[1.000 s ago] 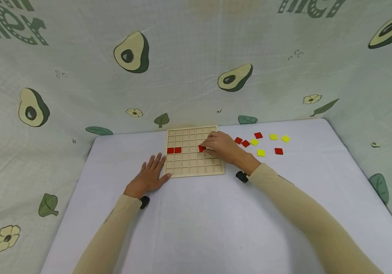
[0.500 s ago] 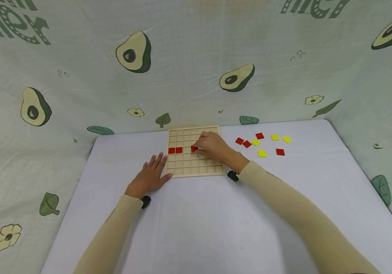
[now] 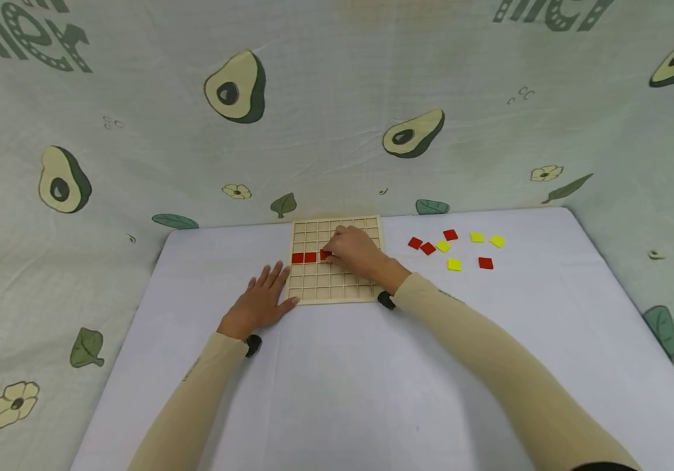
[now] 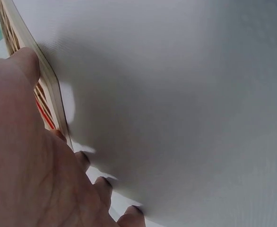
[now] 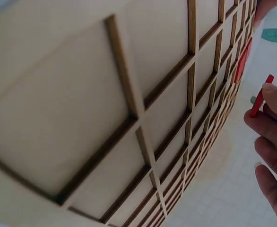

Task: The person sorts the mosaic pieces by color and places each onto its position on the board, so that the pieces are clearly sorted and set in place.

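Observation:
A pale wooden grid board (image 3: pixel 337 292) with square cells lies near the back of the table. Two red square tiles (image 3: pixel 304 258) sit side by side in cells of one row at its left. My right hand (image 3: pixel 357 252) pinches another red tile (image 5: pixel 261 96) between thumb and fingertip, just right of that pair. In the right wrist view this tile stands edge-on above the grid. My left hand (image 3: pixel 260 297) rests with fingers spread at the board's left edge, its thumb on the front left corner. The left wrist view shows that thumb (image 4: pixel 27 61) over the rim.
Loose red and yellow tiles lie right of the board, among them a yellow tile (image 3: pixel 454 265) and a red tile (image 3: pixel 486 263). A patterned cloth (image 3: pixel 325 98) hangs behind the white table (image 3: pixel 337 392).
My right hand has moved left across the board with the red tile, nearer to the two placed tiles. The left hand has stayed at the board's edge.

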`<state>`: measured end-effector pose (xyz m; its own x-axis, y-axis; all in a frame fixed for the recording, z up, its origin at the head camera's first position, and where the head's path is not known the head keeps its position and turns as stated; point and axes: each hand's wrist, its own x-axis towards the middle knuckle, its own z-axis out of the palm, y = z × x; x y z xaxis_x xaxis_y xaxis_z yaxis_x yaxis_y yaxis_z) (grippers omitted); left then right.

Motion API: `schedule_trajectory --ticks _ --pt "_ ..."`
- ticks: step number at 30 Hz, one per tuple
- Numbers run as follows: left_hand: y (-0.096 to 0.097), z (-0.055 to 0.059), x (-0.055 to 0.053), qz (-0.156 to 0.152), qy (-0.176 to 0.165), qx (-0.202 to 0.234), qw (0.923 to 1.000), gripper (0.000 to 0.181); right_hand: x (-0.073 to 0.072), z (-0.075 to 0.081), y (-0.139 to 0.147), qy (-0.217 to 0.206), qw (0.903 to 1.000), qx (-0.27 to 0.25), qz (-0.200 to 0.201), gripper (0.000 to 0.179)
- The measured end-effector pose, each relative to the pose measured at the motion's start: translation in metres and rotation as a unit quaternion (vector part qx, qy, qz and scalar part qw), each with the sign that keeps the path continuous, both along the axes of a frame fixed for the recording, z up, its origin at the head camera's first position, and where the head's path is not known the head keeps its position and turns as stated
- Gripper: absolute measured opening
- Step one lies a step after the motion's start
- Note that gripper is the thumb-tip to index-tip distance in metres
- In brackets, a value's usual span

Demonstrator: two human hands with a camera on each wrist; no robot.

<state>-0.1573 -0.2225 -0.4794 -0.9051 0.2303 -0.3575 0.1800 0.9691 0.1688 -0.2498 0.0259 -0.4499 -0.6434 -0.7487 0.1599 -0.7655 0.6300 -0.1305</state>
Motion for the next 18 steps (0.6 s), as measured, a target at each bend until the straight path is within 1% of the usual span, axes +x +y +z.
schedule_trajectory --ticks 4,5,11,18 --pt "0.001 0.001 -0.001 -0.001 -0.003 -0.006 1.0000 0.086 -0.004 -0.001 -0.005 -0.014 0.9999 0.006 -0.008 0.018" --pt "0.002 0.003 0.000 0.000 -0.005 -0.008 1.0000 0.085 -0.005 -0.001 -0.006 -0.015 0.9998 0.009 -0.010 0.018" --pt "0.004 0.006 0.001 0.001 -0.007 -0.012 0.9999 0.084 -0.008 -0.002 -0.010 -0.006 0.9997 0.021 -0.009 0.017" --pt "0.004 0.009 0.001 0.006 -0.011 -0.008 0.9999 0.085 -0.009 -0.004 -0.014 -0.006 0.9995 0.030 -0.007 0.016"
